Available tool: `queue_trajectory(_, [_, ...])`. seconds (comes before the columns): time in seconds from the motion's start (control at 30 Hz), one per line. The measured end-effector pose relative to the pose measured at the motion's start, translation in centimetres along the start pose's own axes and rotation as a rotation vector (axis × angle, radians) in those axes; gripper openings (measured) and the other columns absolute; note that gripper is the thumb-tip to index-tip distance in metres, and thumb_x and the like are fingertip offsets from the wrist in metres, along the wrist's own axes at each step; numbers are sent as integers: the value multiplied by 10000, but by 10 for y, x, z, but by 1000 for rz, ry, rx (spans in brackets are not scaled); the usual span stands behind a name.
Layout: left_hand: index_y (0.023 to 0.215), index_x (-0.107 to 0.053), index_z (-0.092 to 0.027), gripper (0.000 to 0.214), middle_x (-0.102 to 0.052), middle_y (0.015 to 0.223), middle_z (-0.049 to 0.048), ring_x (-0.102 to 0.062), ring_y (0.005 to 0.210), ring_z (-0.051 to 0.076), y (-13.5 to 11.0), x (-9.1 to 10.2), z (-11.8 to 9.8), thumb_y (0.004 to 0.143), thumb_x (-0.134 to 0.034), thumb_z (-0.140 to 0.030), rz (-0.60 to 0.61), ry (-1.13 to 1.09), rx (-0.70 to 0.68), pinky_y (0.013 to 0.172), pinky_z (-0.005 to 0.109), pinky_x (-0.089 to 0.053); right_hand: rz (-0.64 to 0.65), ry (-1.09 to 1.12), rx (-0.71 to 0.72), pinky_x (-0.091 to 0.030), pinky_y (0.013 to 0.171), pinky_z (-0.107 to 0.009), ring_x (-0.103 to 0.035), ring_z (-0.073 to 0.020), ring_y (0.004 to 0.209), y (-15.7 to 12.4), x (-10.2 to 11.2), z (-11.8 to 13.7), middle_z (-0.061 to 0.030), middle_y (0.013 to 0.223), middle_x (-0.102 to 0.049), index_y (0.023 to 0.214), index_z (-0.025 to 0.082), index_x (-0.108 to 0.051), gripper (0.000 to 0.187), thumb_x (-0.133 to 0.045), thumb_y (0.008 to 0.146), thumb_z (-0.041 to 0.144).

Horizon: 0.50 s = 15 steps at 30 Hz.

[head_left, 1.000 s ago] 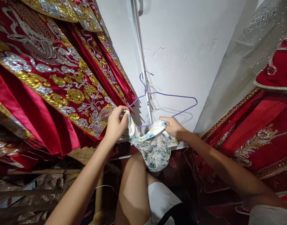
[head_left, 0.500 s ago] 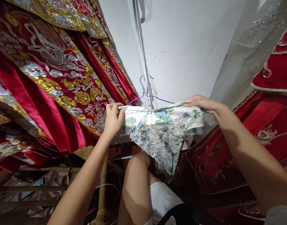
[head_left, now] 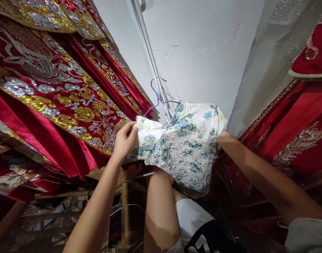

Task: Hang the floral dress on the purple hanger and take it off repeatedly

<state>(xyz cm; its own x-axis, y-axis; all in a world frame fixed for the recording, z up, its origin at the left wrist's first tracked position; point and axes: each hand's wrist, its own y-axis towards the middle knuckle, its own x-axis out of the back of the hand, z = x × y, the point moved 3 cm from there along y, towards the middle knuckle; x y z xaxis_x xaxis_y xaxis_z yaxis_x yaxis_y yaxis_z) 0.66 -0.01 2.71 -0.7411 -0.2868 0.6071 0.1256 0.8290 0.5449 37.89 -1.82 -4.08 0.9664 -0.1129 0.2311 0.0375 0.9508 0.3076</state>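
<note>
A small white garment (head_left: 182,147) with a blue and yellow floral print hangs spread over a purple wire hanger (head_left: 157,96) in front of the white wall. My left hand (head_left: 125,140) is closed, pinching the garment's left shoulder edge. My right hand is hidden behind the garment's right side; only its forearm (head_left: 255,175) shows, reaching up under the cloth. The hanger's hook catches on a thin white pipe (head_left: 150,59) running up the wall.
Red robes with gold and silver embroidery (head_left: 58,98) hang close on the left. More red embroidered cloth (head_left: 295,140) hangs on the right. My bare knee (head_left: 161,207) is below. A wooden frame (head_left: 71,196) sits low on the left.
The garment went from bunched in both hands to spread across the hanger. My right hand moved right and then slipped behind the cloth. The view shifted slightly.
</note>
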Motion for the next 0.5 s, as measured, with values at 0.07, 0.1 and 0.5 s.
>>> queue_trajectory(0.07, [1074, -676, -151, 330, -714, 1025, 74, -631, 939, 215, -3, -1, 1, 922, -542, -412, 14, -34, 42, 849, 299, -470, -66, 56, 1, -550, 823, -480, -642, -319, 1090, 13, 15, 5, -156, 1185, -691, 1220, 216, -677, 697, -257, 990, 723])
queue_trajectory(0.1, [1037, -684, -148, 325, -716, 1009, 74, -628, 926, 215, -4, -3, -1, 923, -541, -415, 12, -45, 62, 843, 300, -468, -100, 93, 14, -535, 799, -498, -645, -332, 1076, 20, 24, 12, -164, 1149, -702, 1204, 218, -690, 825, -144, 950, 782])
queue_trajectory(0.5, [595, -404, -227, 549, -402, 575, -19, -378, 539, 132, 11, -26, -11, 951, -495, -635, -287, -247, 200, 530, 283, -325, 771, 28, 313, -556, 877, -455, -673, -303, 1101, -28, -35, 158, -95, 1080, -746, 1134, 217, -754, 613, -589, 811, 711])
